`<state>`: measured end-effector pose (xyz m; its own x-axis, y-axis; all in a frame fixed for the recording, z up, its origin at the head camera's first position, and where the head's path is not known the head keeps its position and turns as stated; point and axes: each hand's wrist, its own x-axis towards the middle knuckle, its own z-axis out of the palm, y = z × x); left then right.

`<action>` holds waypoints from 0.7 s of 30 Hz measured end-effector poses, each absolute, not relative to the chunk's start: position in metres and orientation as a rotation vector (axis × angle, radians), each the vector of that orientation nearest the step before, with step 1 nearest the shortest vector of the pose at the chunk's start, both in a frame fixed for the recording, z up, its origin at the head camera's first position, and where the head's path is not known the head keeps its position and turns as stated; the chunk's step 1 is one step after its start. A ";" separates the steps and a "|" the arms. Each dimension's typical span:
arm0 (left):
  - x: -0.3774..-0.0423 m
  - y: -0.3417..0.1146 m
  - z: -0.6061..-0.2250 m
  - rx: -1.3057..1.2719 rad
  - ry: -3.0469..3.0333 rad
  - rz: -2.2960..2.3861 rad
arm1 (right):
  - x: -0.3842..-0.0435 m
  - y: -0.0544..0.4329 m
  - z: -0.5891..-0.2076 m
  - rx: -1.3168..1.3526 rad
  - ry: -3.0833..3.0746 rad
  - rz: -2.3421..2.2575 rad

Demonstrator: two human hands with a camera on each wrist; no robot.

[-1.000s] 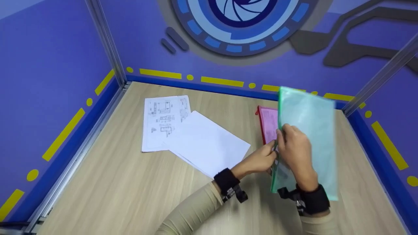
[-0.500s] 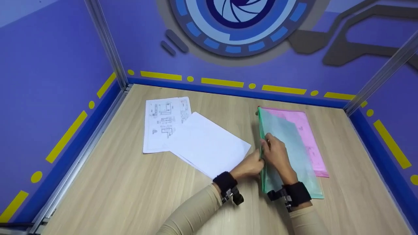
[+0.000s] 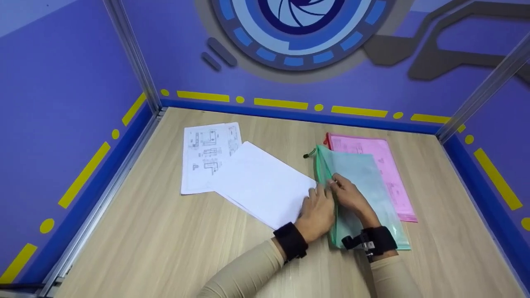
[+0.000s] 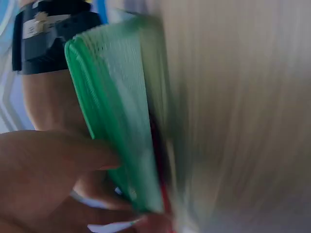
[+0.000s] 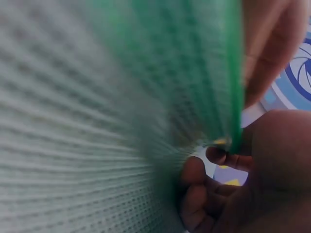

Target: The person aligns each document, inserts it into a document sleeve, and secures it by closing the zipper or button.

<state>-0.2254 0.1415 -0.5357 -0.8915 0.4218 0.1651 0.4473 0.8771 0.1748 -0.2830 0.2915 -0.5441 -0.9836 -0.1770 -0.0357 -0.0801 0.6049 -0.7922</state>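
A green translucent zip pouch [image 3: 356, 169] lies slanted on the table, its zip edge facing left and its mouth parted. My right hand [image 3: 350, 196] pinches the upper layer near the zip. My left hand [image 3: 316, 215] is at the same edge, fingers spread forward over the lower lip beside a white sheet's corner. In the left wrist view, the left thumb [image 4: 97, 155] overlaps the green zip edge [image 4: 92, 97]. The right wrist view shows ribbed pouch film [image 5: 97, 155] close up and curled fingers [image 5: 194, 194] beside it.
Beneath the green pouch lies a pink zip pouch [image 3: 391, 165] with a red zip. Blank white sheets [image 3: 265, 182] overlap a printed drawing sheet [image 3: 198, 165] on the left. Blue panels [image 3: 265, 87] bound the wooden table [image 3: 165, 240] behind and at both sides.
The green pouch has come down from a raised position onto the pink one and moved left. Its mouth has parted. The left hand has gone from a curled grip to spread fingers.
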 end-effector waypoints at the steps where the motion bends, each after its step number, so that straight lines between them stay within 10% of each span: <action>1: -0.227 0.142 -0.536 -0.683 -2.912 -0.182 | -0.284 0.292 -0.544 -0.229 2.713 -1.315; 21: -0.256 0.131 -0.530 -1.047 -3.108 0.254 | -0.262 0.269 -0.527 -0.315 3.245 -0.822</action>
<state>-0.2563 0.1311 -0.5297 -0.7874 0.5870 -0.1883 0.6097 0.7865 -0.0979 -0.2622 0.2694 -0.5267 -0.9584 -0.1253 0.2563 -0.2323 0.8644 -0.4460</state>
